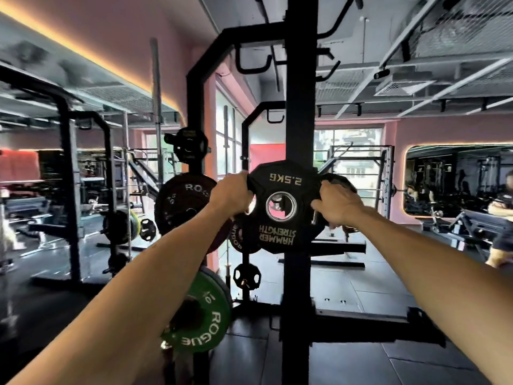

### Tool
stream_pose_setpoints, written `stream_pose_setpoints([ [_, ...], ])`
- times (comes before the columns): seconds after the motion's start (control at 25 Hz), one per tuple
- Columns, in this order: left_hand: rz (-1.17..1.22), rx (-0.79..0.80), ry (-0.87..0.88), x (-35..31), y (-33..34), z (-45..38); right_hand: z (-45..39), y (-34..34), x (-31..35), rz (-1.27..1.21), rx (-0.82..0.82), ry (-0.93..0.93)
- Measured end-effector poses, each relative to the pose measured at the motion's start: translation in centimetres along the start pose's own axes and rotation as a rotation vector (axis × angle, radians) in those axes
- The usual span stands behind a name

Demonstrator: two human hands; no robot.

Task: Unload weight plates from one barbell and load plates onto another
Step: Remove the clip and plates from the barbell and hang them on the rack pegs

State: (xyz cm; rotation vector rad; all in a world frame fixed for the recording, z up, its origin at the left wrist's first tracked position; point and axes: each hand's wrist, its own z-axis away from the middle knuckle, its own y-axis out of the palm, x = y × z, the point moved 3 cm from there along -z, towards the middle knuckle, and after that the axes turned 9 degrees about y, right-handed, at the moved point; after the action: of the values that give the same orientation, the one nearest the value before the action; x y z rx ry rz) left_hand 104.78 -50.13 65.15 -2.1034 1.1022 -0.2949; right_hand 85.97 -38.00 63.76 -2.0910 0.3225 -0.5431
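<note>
Both hands gripped the 2.5 kg plate [283, 207] in front of the rack upright [301, 107] — left hand [231, 194] and right hand [337, 204] closed on opposite edges, probably to keep its centre hole level for a peg.

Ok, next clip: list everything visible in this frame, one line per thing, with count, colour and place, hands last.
2.5 kg plate: one, black with gold upside-down lettering, held up in front of the black upright, centre.
Black upright: one, black, centre, running top to bottom.
Dark Rogue plate: one, dark reddish-black, stored on the rack left of centre.
Green Rogue plate: one, green, marked 10, low on the rack.
Small grip plate: one, black, low, between the green plate and the upright.
Left rack: one, black, far left.
Mirror: one, glowing rim, right wall.
Left hand: one, gripping the plate's left edge.
Right hand: one, gripping its right edge.
</note>
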Motion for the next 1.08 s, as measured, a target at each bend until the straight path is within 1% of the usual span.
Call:
stream_pose_setpoints([
  [0.16, -0.035, 0.003, 0.0, 9.1, -4.1, 1.8, 0.6, 1.9, 9.4, 0.052, -0.035, -0.028],
  [0.36, -0.04, 0.008, -0.013, 19.1, -8.4, 4.1, 0.8, 4.7, 19.8, 0.045, -0.026, -0.087],
  [0.48, -0.052, 0.014, -0.022, 24.7, -9.8, 4.4, 0.1, 6.5, 25.1, 0.038, 0.002, -0.116],
  [0.76, -0.059, -0.004, -0.068, 34.9, -9.1, 3.2, -3.9, 11.6, 33.0, 0.043, 0.031, -0.179],
  [0.92, -0.066, -0.009, -0.063, 39.7, -6.8, 0.7, -7.9, 15.3, 35.7, 0.05, 0.019, -0.196],
  [1.08, -0.057, -0.008, -0.042, 44.5, -4.1, -3.5, -12.7, 18.5, 37.9, 0.032, 0.023, -0.187],
])
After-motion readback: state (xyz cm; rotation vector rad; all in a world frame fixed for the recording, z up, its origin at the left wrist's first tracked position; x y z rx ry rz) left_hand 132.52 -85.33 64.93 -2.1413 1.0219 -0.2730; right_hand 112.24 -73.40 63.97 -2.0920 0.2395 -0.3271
